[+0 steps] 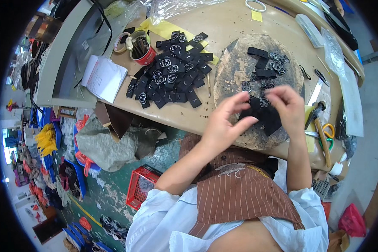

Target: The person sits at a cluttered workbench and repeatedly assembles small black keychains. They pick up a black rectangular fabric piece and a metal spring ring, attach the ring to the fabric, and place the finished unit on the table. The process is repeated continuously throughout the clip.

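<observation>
Both my hands hover over a round, worn board (pixel 233 59) on the table. My left hand (pixel 227 119) is open, its thumb apart from the fingers, beside a metal buckle (pixel 246 86). My right hand (pixel 289 108) is curled with fingertips pinched; whatever it may hold is too small to make out. Between and below the hands lie black strap pieces (pixel 268 119), partly hidden by the fingers. Farther up the board are more ring-shaped buckles (pixel 277 65) and folded black straps (pixel 257 52). A large heap of black straps with silver buckles (pixel 172 69) lies left of the board.
A red tin (pixel 147 58) of dark strips, a tape roll (pixel 121 42) and a notebook (pixel 104 78) stand at the left. At the right are a hammer (pixel 322 140), scissors (pixel 328 131) and clear plastic sleeves (pixel 350 101). A red crate (pixel 139 188) stands on the floor.
</observation>
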The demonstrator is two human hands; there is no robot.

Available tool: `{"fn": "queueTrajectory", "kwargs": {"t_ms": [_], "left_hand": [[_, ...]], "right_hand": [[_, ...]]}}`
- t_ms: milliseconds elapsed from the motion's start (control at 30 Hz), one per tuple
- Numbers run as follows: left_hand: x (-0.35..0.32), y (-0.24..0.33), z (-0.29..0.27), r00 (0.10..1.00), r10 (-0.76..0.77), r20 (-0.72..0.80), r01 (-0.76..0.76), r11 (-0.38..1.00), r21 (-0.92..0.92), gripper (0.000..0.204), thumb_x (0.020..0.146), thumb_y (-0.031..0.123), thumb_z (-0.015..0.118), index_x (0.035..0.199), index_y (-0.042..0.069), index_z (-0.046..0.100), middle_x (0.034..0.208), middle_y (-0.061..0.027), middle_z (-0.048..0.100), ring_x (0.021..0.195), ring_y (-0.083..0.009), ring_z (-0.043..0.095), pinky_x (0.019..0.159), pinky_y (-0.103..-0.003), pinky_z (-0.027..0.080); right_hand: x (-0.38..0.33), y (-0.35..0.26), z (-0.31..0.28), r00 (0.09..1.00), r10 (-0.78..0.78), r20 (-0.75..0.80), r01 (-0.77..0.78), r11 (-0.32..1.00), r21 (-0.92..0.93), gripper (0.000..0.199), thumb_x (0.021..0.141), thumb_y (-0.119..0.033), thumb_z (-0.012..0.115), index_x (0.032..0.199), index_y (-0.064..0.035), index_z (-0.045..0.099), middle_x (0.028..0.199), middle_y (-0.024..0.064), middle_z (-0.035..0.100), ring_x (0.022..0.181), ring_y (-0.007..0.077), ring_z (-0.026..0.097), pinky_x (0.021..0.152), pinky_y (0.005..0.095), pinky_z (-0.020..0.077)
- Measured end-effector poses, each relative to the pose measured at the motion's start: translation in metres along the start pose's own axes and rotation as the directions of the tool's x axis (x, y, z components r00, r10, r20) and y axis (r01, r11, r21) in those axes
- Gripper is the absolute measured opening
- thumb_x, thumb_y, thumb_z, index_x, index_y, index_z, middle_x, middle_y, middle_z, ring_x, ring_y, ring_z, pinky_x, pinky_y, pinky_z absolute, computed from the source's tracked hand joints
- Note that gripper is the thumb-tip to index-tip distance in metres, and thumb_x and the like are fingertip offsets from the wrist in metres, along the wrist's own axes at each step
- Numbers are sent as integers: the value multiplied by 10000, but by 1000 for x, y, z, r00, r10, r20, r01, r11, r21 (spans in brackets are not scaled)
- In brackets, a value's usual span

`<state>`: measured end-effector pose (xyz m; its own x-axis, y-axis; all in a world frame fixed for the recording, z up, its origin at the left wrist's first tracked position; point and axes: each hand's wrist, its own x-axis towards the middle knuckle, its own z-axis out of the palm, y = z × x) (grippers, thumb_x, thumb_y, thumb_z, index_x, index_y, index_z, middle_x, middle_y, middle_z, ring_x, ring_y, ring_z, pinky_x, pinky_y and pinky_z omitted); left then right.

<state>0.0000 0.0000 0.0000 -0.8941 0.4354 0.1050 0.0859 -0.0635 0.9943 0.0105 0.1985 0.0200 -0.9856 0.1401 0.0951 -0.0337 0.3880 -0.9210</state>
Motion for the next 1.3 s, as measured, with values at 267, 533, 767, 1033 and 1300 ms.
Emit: {"fn": "queueTrajectory", "kwargs": {"t_ms": [267,533,767,1033,1300], "left_hand": [[0,12,-12,963,-264,47,254,840,-479,170,877,29,578,1038,-25,597,937,-81,646,827,-125,622,733,-275,551],[-13,26,1,976,-193,-98,137,902,-409,184,867,18,590,1040,-41,573,906,-85,640,800,-91,623,720,-226,529],[-19,23,1,975,-217,-44,201,949,-242,197,850,17,617,1038,-36,596,895,-65,641,796,-98,628,720,-220,525],[-15,16,3,960,-277,-36,222,834,-505,195,849,8,611,1037,-44,601,871,-81,652,774,-107,635,709,-219,526],[-18,26,6,970,-237,-47,207,917,-342,205,827,-12,622,1028,-47,597,846,-52,647,744,-73,622,661,-185,499]], "right_hand": [[-27,-29,18,987,-152,59,137,969,205,233,757,6,667,988,14,640,973,116,612,779,146,613,695,254,517],[-32,-38,20,878,-474,59,478,872,-109,281,693,-18,725,968,-41,667,929,100,593,807,206,604,686,289,506],[-42,-33,20,809,-587,23,570,776,-268,167,683,11,710,836,-34,658,792,65,534,684,219,537,586,307,449],[-31,-32,15,855,-506,115,519,842,-148,222,709,-8,694,925,-7,645,899,92,591,838,250,580,714,314,474],[-35,-29,10,892,-424,156,427,904,12,246,710,-46,720,947,-20,660,1014,114,631,900,224,627,753,293,505]]}}
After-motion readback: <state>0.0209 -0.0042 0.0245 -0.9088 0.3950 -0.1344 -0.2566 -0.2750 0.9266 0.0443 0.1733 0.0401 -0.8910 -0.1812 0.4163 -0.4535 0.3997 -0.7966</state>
